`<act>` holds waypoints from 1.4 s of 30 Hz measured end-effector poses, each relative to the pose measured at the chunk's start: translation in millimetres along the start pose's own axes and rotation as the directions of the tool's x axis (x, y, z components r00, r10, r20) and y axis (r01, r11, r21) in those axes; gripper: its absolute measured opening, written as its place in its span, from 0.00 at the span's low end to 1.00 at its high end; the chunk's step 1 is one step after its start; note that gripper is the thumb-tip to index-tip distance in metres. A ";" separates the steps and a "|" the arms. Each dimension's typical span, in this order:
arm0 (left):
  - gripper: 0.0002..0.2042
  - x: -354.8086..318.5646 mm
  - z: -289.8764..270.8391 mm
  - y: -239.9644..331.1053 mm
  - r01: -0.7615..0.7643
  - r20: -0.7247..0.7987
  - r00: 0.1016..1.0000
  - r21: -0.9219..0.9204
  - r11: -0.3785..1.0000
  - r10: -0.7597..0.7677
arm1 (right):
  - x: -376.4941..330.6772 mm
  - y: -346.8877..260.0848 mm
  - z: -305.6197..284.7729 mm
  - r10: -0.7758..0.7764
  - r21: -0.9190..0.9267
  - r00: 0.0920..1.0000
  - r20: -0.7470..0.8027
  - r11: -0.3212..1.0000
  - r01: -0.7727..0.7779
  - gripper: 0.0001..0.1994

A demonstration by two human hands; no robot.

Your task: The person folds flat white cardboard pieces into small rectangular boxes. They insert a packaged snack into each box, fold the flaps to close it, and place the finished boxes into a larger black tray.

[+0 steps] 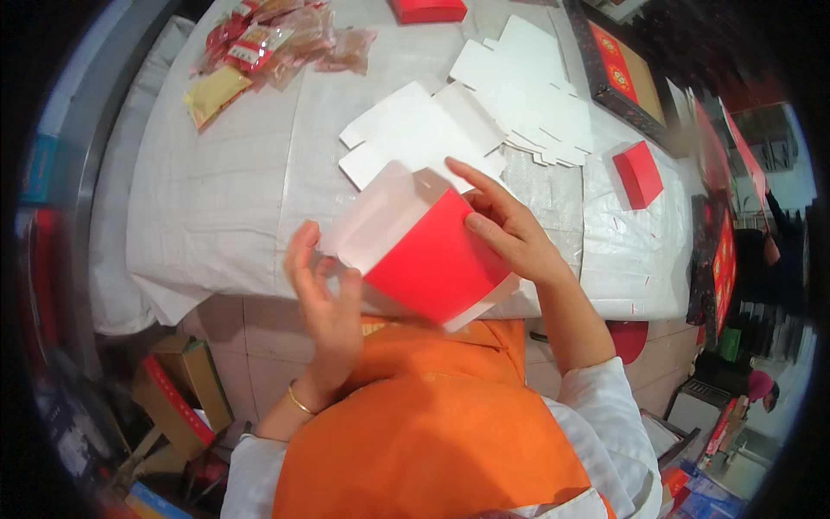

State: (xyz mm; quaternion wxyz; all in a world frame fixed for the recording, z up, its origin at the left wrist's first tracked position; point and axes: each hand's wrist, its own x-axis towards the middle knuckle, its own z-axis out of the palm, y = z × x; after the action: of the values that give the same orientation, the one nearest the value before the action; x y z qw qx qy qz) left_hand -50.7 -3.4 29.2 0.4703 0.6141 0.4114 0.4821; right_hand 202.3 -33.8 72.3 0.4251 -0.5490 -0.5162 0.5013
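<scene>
In front of my orange apron I hold up a partly folded red cardboard box (439,259) with a white inside, its end flaps standing open. My left hand (327,298) is curled at its left corner, with thumb and fingers at the white flap. At the opposite side my right hand (512,232) grips the box, thumb on the red face and index finger stretched along the upper edge. Just beyond lie a flat white box blank (415,130) and a stack of similar blanks (527,91) on the covered table.
Plastic packets (290,43) and a yellow packet (216,93) lie at the far left of the white-covered table (216,190). A small red box (638,176) stands at the right, another red box (430,9) at the back. An open carton (186,389) sits on the floor at left.
</scene>
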 end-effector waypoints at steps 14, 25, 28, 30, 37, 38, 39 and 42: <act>0.13 -2.8 22.9 11.8 0.059 0.248 0.969 -0.146 0.987 -0.021 | -42.8 3.3 48.0 -0.046 0.158 0.922 -0.383 0.981 0.115 0.16; 0.05 30.8 22.3 53.6 -0.170 0.396 0.914 0.175 0.970 0.088 | -51.1 -4.7 32.7 -0.113 -0.130 0.841 -0.530 0.990 0.051 0.08; 0.05 28.3 23.0 45.4 -0.162 0.388 0.918 0.164 0.973 0.087 | -52.5 3.3 33.5 -0.084 -0.128 0.848 -0.523 0.992 0.019 0.06; 0.04 24.2 24.9 41.0 -0.157 0.366 0.927 0.166 0.974 0.087 | -55.0 6.3 39.3 0.034 0.028 0.837 -0.546 0.999 -0.022 0.06; 0.07 10.9 34.6 48.4 0.182 0.298 0.941 -0.057 0.982 -0.157 | -59.6 7.7 41.1 -0.091 -0.007 0.807 -0.583 0.994 0.106 0.11; 0.08 11.4 33.5 48.8 0.153 0.321 0.937 -0.022 0.988 -0.138 | -62.0 11.4 36.5 -0.171 -0.167 0.825 -0.538 0.981 0.094 0.11; 0.10 14.1 28.6 44.2 0.056 0.361 0.929 0.067 0.996 -0.076 | -64.2 13.5 34.0 -0.240 -0.322 0.843 -0.482 0.943 0.084 0.11; 0.14 16.7 24.6 41.7 -0.144 0.430 0.899 0.124 0.982 0.077 | -70.0 0.4 32.3 -0.281 -0.315 0.836 -0.472 0.939 0.137 0.09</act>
State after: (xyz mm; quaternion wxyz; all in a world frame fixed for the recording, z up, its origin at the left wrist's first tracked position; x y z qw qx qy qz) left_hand -21.2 -1.0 71.0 0.4714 0.7608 0.2997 0.3304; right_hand 172.9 -105.0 75.4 0.5208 -0.6541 -0.5053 0.2134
